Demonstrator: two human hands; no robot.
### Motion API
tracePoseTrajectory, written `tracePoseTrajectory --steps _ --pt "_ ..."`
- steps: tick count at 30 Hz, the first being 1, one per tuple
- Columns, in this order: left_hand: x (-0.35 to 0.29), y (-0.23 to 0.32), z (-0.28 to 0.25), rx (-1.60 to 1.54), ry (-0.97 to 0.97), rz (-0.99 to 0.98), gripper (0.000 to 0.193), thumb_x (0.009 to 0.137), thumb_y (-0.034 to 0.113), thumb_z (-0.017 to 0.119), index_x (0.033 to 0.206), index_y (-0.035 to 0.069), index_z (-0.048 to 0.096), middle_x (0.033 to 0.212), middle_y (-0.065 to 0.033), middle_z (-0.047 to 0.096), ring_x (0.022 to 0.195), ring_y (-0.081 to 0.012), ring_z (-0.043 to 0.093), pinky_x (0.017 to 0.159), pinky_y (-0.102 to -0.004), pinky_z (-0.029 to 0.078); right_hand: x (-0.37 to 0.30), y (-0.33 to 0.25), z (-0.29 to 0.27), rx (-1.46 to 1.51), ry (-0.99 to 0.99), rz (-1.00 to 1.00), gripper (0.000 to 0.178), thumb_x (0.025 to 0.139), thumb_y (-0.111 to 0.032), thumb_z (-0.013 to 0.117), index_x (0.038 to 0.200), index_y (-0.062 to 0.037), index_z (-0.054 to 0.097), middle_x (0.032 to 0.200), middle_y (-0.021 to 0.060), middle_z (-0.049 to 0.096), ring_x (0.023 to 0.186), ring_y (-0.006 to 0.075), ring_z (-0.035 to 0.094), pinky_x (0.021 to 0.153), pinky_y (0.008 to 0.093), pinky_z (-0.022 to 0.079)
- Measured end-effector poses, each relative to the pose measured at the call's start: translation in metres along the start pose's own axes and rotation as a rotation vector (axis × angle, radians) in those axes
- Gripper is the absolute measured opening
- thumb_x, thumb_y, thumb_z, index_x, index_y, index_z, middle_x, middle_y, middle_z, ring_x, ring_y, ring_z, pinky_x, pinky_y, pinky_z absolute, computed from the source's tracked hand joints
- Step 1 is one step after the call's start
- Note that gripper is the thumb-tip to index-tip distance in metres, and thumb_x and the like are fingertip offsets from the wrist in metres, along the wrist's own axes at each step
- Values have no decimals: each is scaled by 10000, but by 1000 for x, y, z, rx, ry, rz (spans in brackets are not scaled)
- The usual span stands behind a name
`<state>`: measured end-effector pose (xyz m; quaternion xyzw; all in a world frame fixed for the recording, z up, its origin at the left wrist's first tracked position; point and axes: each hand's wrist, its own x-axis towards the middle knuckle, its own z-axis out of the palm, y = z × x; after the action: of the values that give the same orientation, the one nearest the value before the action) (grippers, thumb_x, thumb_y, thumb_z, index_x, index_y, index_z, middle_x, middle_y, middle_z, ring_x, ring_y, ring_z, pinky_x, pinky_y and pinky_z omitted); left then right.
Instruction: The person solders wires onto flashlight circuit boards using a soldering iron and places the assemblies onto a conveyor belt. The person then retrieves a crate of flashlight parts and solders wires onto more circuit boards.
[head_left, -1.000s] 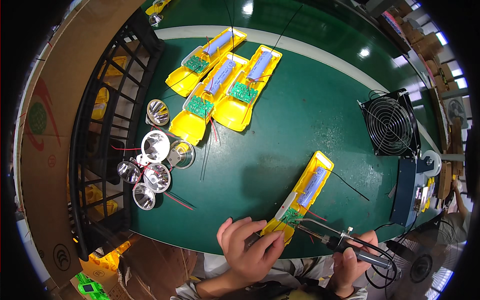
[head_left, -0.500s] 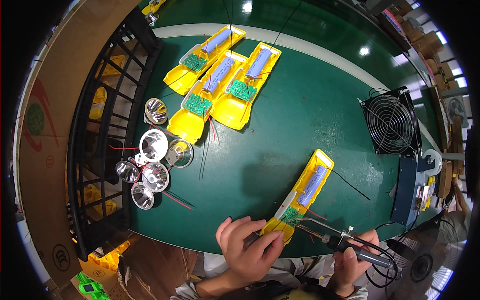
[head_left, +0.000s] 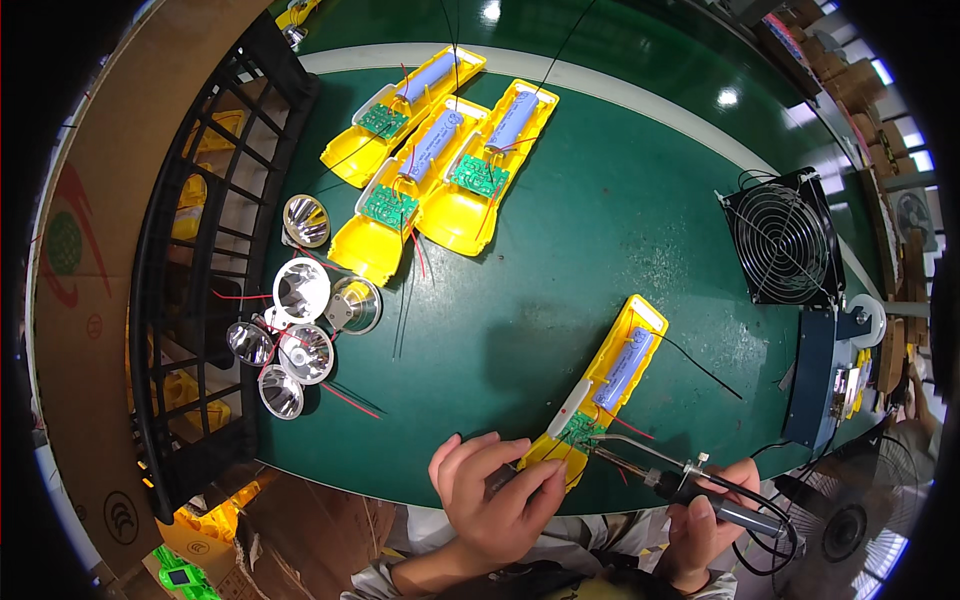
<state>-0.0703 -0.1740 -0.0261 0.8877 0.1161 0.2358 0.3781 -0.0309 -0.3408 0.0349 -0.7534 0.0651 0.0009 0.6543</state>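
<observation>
My right hand (head_left: 712, 520) is closed around a soldering iron (head_left: 735, 512) with a thin metal feed tube along its shaft. Its tip meets the green circuit board (head_left: 582, 430) in a yellow plastic housing half (head_left: 644, 312). A blue cylindrical battery (head_left: 622, 368) lies in that housing, above the board. At the housing's lower end is my left hand (head_left: 500, 500), fingers curled and thumb drawn in beside the board. Whatever those fingers pinch is too small to make out. A red wire and a black wire stick out to the housing's right.
Three more yellow housings (head_left: 455, 235) with boards and batteries lie at the upper left. Several silver reflector cups (head_left: 302, 290) with red wires sit near a black plastic crate (head_left: 160, 400). A black fan (head_left: 782, 240) and a blue device (head_left: 812, 385) stand at the right.
The view has shifted very slightly, so the things at the left sit a little farther left. Both hands and the soldering iron hold nearly the same place at the board.
</observation>
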Motion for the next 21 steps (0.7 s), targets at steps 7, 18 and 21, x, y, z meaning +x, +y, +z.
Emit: tracePoseTrajectory --steps 7,18,21 --pt "0 -1 0 4 -1 -17 170 585 132 736 727 175 655 953 6 546 891 -212 515 856 -408 338 1 -7 13 -178 68 20 360 718 -330 594 770 -20 418 568 13 423 456 44 359 445 166 253" --pt "-2 -1 1 -17 1 -26 169 585 125 733 731 162 657 962 2 540 875 -195 521 860 -398 326 -4 -11 -1 -66 89 36 422 702 -360 624 793 -37 368 612 21 425 546 71 410 505 174 335" --pt "2 5 0 -16 -10 -33 170 585 112 728 737 143 659 947 -15 542 866 -204 521 865 -407 328 -6 -11 -7 -48 89 27 425 702 -355 627 797 -39 359 619 31 431 543 76 411 508 176 347"
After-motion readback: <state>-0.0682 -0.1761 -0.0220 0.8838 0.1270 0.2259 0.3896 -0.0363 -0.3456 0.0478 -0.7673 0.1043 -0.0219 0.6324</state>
